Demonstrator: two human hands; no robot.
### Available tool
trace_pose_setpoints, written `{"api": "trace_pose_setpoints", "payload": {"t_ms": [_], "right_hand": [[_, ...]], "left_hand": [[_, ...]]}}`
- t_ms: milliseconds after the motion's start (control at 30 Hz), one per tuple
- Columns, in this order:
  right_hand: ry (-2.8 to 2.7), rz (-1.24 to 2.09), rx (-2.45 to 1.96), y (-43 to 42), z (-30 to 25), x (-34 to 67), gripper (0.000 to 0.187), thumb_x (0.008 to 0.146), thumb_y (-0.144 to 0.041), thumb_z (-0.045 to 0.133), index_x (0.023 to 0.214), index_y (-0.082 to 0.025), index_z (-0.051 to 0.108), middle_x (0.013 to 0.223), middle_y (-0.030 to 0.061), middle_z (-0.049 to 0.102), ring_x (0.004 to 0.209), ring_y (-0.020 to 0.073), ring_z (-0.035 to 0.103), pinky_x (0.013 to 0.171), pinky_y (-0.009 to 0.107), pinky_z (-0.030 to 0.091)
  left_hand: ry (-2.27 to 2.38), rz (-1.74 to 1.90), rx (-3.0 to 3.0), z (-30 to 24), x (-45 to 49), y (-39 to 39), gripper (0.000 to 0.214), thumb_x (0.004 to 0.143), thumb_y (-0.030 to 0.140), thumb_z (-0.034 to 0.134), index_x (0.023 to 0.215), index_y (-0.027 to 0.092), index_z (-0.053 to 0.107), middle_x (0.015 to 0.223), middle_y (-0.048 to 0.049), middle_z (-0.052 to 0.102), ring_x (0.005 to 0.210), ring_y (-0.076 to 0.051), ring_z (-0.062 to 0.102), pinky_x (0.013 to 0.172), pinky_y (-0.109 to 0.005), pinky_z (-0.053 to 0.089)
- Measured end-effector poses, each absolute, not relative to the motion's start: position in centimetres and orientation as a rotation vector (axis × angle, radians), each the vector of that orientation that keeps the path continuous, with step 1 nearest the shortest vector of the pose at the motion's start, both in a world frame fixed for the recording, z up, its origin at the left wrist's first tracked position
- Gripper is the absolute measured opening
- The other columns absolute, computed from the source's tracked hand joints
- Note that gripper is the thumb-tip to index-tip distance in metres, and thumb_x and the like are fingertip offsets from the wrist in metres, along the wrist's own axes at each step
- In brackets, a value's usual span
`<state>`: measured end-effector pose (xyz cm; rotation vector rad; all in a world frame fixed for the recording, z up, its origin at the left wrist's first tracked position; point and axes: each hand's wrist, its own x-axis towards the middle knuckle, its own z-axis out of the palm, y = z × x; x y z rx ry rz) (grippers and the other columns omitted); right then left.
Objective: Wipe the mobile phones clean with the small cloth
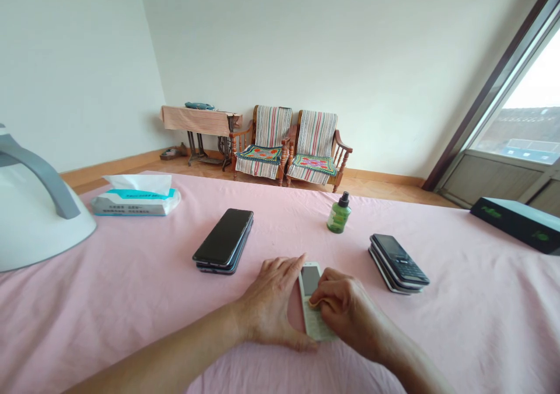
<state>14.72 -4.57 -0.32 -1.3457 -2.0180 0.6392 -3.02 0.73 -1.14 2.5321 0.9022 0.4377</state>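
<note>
A white keypad phone [311,278] lies face up on the pink cloth, its small screen at the far end. My left hand [275,301] steadies it, with the index finger at the phone's top edge and the thumb at its bottom corner. Over the keys, my right hand [343,301] is closed in a pinch on a small tan cloth [312,304], of which only an edge shows. The fingers of my right hand cover part of the keypad. Left of my hands is a stack of black smartphones [225,236]; to the right sits a stack of keypad phones [399,263].
A green spray bottle [338,214] stands beyond the phone. At the left are a tissue pack [135,201] and a white kettle-like object with a grey handle [39,207]. A black box [511,222] lies at the right edge. Two wooden chairs [286,146] stand by the wall.
</note>
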Motion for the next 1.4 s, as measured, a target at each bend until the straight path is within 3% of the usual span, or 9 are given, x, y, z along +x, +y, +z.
{"api": "trace_pose_setpoints", "payload": {"t_ms": [167, 367, 533, 700, 900, 1067, 1267, 1400], "right_hand": [[-2.029, 0.639, -1.265, -4.6, -0.3, 14.6, 0.042, 0.061, 0.007, 0.042, 0.075, -0.019, 0.072, 0.08, 0.0021, 0.059, 0.077, 0.0123, 0.057, 0.065, 0.02, 0.042], [-2.011, 0.667, -1.374, -4.7, -0.2, 15.3, 0.037, 0.062, 0.006, 0.042, 0.07, -0.017, 0.07, 0.076, 0.0019, 0.059, 0.07, 0.0109, 0.056, 0.063, 0.019, 0.042], [-2.058, 0.657, -1.267, -4.8, -0.2, 14.9, 0.04, 0.064, 0.007, 0.044, 0.077, -0.019, 0.072, 0.081, 0.0022, 0.058, 0.079, 0.0124, 0.056, 0.067, 0.02, 0.042], [-2.036, 0.651, -1.345, -4.6, -0.1, 14.9, 0.037, 0.062, 0.007, 0.043, 0.072, -0.017, 0.07, 0.079, 0.002, 0.059, 0.073, 0.0114, 0.056, 0.064, 0.02, 0.042], [-2.066, 0.633, -1.252, -4.6, -0.2, 14.9, 0.04, 0.065, 0.007, 0.044, 0.078, -0.019, 0.071, 0.084, 0.0026, 0.059, 0.083, 0.0134, 0.056, 0.069, 0.02, 0.042], [-2.007, 0.643, -1.37, -4.6, -0.5, 15.9, 0.038, 0.063, 0.008, 0.043, 0.07, -0.018, 0.069, 0.075, 0.0006, 0.058, 0.069, 0.0109, 0.055, 0.063, 0.02, 0.042], [-2.073, 0.642, -1.23, -4.7, -0.4, 14.6, 0.041, 0.065, 0.008, 0.044, 0.079, -0.019, 0.071, 0.083, 0.0024, 0.059, 0.083, 0.0139, 0.056, 0.071, 0.022, 0.043], [-2.038, 0.652, -1.282, -4.7, -0.3, 15.0, 0.039, 0.063, 0.008, 0.043, 0.075, -0.018, 0.07, 0.08, 0.0016, 0.059, 0.077, 0.0123, 0.057, 0.065, 0.02, 0.043]], "left_hand": [[0.913, 0.436, 2.539, -1.1, -3.0, 0.7, 0.107, 0.049, 0.059, 0.075, 0.138, 0.021, 0.03, 0.14, -0.0138, 0.04, 0.126, -0.039, 0.036, 0.105, -0.052, 0.024], [0.918, 0.401, 2.518, -1.2, -3.1, 0.7, 0.114, 0.05, 0.06, 0.074, 0.142, 0.017, 0.021, 0.144, -0.0158, 0.035, 0.128, -0.039, 0.033, 0.106, -0.053, 0.022], [0.916, 0.436, 2.53, -1.3, -3.1, 0.8, 0.109, 0.049, 0.061, 0.074, 0.139, 0.02, 0.029, 0.141, -0.0148, 0.038, 0.127, -0.041, 0.033, 0.105, -0.054, 0.022], [0.907, 0.413, 2.522, -1.2, -3.1, 0.8, 0.113, 0.05, 0.06, 0.074, 0.142, 0.018, 0.023, 0.143, -0.0157, 0.036, 0.128, -0.039, 0.033, 0.107, -0.052, 0.022], [0.915, 0.417, 2.522, -1.2, -3.1, 0.8, 0.111, 0.05, 0.06, 0.074, 0.14, 0.019, 0.026, 0.143, -0.0155, 0.036, 0.128, -0.04, 0.033, 0.106, -0.055, 0.021], [0.923, 0.388, 2.501, -1.0, -3.1, 0.7, 0.118, 0.05, 0.061, 0.074, 0.144, 0.018, 0.018, 0.144, -0.0161, 0.034, 0.129, -0.039, 0.031, 0.106, -0.055, 0.022], [0.915, 0.416, 2.527, -1.1, -3.0, 0.8, 0.111, 0.049, 0.062, 0.074, 0.141, 0.02, 0.027, 0.142, -0.0151, 0.038, 0.127, -0.039, 0.034, 0.106, -0.054, 0.023], [0.92, 0.388, 2.533, -1.2, -3.1, 0.8, 0.115, 0.05, 0.063, 0.073, 0.143, 0.018, 0.022, 0.144, -0.0158, 0.035, 0.129, -0.038, 0.032, 0.107, -0.053, 0.021]]}}
